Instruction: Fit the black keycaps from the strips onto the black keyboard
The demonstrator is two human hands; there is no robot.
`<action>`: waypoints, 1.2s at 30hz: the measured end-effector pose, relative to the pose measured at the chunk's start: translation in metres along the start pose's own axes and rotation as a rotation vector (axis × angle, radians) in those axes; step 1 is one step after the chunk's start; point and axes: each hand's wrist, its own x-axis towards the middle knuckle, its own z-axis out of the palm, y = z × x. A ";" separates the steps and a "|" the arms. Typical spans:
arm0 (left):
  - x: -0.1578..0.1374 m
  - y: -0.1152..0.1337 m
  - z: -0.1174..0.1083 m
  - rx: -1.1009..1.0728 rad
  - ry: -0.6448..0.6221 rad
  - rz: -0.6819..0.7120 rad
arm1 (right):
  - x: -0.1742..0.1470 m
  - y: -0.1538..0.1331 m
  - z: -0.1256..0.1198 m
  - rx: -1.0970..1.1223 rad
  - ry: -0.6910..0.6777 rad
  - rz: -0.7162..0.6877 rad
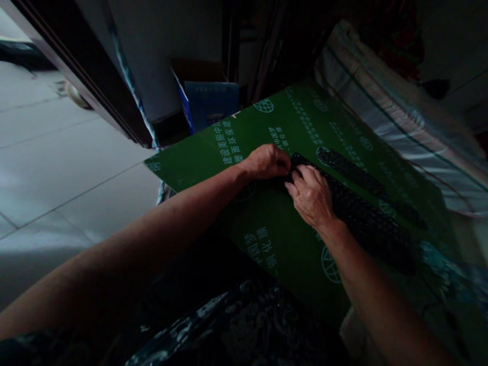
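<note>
A black keyboard (pixel 366 218) lies slantwise on a green board (pixel 274 264) printed with pale characters and globe marks. My right hand (pixel 312 195) is at the keyboard's near-left end, its fingers bent over the edge and its thumb tucked below them. Close beside it, my left hand (pixel 269 161) is curled, with thumb and fingertips pinched together at the keyboard's corner. What those fingertips hold, if anything, is too dark to make out. Behind the keyboard lies a narrower dark strip (pixel 354 173) with key-like rows.
An open blue box (pixel 209 101) stands behind the board's far-left edge. A cloth-covered bed or bench (pixel 400 112) borders the right side. Crumpled bluish plastic (pixel 442 259) lies at the right. Pale floor tiles (pixel 57 168) and a dark door edge are at left.
</note>
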 end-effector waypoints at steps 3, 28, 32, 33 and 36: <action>-0.001 -0.002 -0.002 -0.094 0.038 -0.031 | -0.006 0.003 0.001 0.046 0.074 0.018; -0.002 0.003 -0.019 -0.700 0.457 -0.504 | -0.006 0.001 0.005 0.111 0.111 0.111; -0.004 -0.002 -0.026 -0.753 0.541 -0.542 | -0.007 0.000 0.004 0.140 0.129 0.130; -0.004 -0.003 -0.027 -0.753 0.551 -0.546 | -0.007 0.000 0.004 0.142 0.138 0.137; -0.005 -0.003 -0.028 -0.728 0.548 -0.544 | -0.007 0.000 0.004 0.136 0.132 0.138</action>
